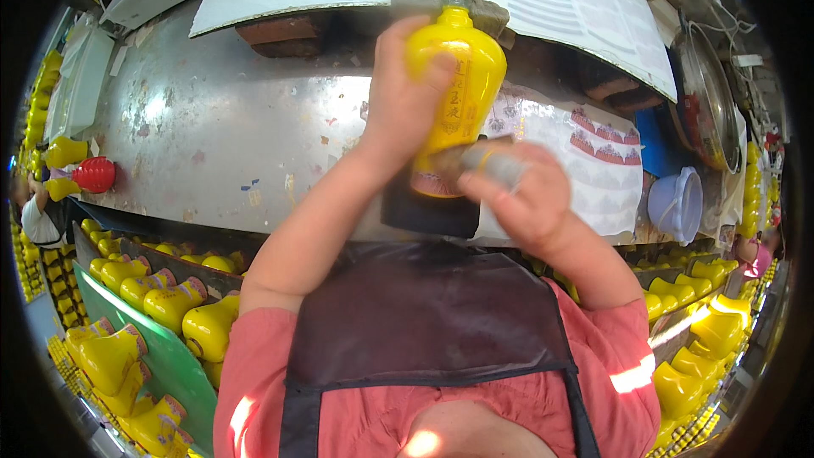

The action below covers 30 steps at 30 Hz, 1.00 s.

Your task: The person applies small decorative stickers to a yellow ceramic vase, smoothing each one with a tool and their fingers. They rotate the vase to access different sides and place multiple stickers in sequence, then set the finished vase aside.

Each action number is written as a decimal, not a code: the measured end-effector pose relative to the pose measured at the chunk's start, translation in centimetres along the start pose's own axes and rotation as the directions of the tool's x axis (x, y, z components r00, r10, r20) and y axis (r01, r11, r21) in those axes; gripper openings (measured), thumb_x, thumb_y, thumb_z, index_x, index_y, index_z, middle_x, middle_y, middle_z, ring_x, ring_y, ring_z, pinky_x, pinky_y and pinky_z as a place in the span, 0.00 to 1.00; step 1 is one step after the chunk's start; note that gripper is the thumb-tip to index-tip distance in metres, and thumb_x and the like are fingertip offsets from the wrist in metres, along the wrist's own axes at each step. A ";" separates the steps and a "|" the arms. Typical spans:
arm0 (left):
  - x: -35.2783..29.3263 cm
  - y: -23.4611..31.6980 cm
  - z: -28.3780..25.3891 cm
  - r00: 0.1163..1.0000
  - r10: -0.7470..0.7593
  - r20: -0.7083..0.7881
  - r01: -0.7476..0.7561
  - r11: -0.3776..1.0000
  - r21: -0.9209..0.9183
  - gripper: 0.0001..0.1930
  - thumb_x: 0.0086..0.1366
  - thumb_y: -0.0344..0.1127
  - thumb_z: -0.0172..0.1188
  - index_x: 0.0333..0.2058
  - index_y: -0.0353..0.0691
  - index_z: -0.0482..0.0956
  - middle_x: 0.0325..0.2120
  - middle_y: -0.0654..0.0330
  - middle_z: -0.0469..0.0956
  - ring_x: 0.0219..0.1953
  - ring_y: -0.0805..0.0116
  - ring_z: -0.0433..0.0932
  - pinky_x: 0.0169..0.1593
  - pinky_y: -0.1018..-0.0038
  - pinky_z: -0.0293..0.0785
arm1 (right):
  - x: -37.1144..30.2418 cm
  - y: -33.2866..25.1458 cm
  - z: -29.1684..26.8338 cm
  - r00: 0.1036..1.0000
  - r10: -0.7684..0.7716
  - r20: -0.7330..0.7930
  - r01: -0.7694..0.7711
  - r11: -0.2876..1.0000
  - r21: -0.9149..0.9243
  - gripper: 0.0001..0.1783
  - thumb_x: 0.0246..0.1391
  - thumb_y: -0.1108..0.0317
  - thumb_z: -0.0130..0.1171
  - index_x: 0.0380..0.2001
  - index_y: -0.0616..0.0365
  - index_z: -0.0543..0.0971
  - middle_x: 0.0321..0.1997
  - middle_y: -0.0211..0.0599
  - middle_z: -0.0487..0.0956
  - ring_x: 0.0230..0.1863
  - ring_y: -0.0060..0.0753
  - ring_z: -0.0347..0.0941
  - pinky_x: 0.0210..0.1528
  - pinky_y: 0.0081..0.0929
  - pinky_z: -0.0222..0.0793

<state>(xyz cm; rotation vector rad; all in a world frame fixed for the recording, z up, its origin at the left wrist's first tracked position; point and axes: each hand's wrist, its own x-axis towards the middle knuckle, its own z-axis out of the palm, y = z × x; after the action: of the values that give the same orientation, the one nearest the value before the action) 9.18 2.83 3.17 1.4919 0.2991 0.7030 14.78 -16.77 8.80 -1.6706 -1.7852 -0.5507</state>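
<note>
My left hand (400, 97) is closed round the shoulder of a glossy yellow bottle (477, 64) with dark printing on its side. Its neck points away from me and rests at a grey padded support (489, 13). A pinkish patterned band (434, 184) runs round the base, which sits over a black pad (424, 219). Closed fingers of my right hand (536, 195) press close to that band, smeared by motion. Something grey, wrapped or held, shows at those fingers; a brownish edge reaches the bottle. I cannot make out exactly what it is.
Printed decal sheets (606, 178) lie right of the bottle, and more sheets (585, 0) lie on a raised white board. A pale blue bucket (676, 206) stands at the right. A red ribbed object (94, 175) is at the left edge. Yellow bottles (174, 301) fill racks on both sides.
</note>
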 end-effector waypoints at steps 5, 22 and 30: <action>-0.8 0.4 -0.5 0.948 0.317 0.043 -0.300 0.836 0.459 0.31 0.74 0.48 0.54 0.67 0.33 0.63 0.64 0.42 0.64 0.67 0.46 0.64 0.71 0.57 0.58 | -1.9 -0.3 1.1 0.946 0.321 -0.037 -0.318 0.945 0.070 0.21 0.41 0.77 0.73 0.43 0.52 0.85 0.37 0.38 0.84 0.33 0.35 0.80 0.38 0.32 0.77; -3.8 0.1 -1.0 0.971 -0.107 0.214 0.073 0.985 0.159 0.60 0.64 0.39 0.67 0.76 0.38 0.24 0.72 0.41 0.52 0.72 0.47 0.60 0.73 0.60 0.59 | 3.2 2.1 0.0 0.908 0.399 -0.126 -0.412 0.906 -0.097 0.16 0.53 0.75 0.72 0.45 0.57 0.81 0.39 0.40 0.84 0.35 0.43 0.81 0.38 0.33 0.77; -3.7 0.8 -0.7 0.974 -0.131 0.185 0.093 0.975 0.202 0.65 0.57 0.43 0.73 0.75 0.31 0.28 0.72 0.34 0.49 0.73 0.39 0.58 0.74 0.58 0.58 | 8.0 4.3 -0.8 0.911 0.408 -0.055 -0.411 0.909 -0.069 0.14 0.56 0.70 0.71 0.45 0.56 0.83 0.37 0.41 0.86 0.35 0.45 0.83 0.38 0.31 0.78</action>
<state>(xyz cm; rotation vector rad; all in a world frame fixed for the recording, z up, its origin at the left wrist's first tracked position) 5.72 1.20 3.03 1.7006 0.3040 0.4401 19.17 -11.02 14.34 -2.0033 -1.3391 -0.4636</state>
